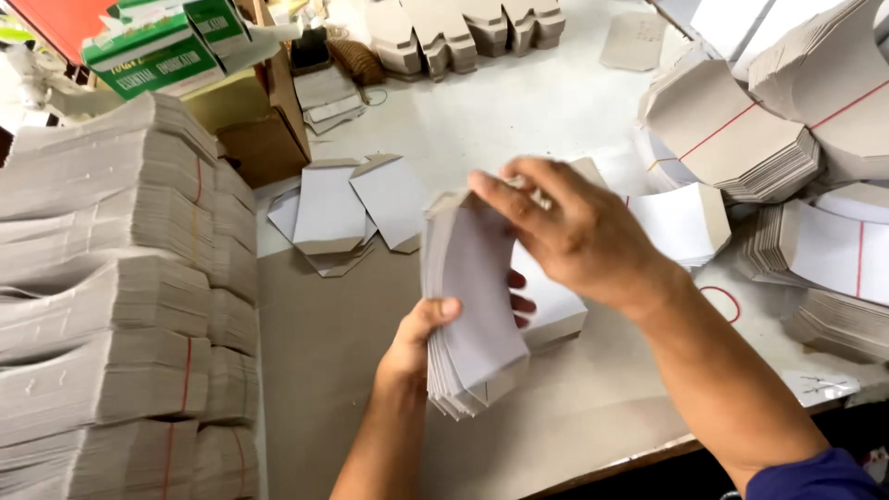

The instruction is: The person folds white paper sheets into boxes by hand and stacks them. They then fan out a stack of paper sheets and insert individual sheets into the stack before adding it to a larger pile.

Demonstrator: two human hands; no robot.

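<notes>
My left hand (421,338) grips a thick stack of flat white-grey cardboard blanks (472,296) from below, thumb across its front face, holding it upright above the table. My right hand (565,222) reaches over the stack's top edge, fingers curled on the upper blanks. Behind the stack lies another pile of white blanks (556,310) on the table.
Tall bundles of grey card tied with red bands (111,296) fill the left side. Loose blanks (347,208) lie on the table (482,111) ahead. Banded bundles (732,139) crowd the right. A red rubber band (722,301) lies near my right forearm. Green-white boxes (162,46) sit far left.
</notes>
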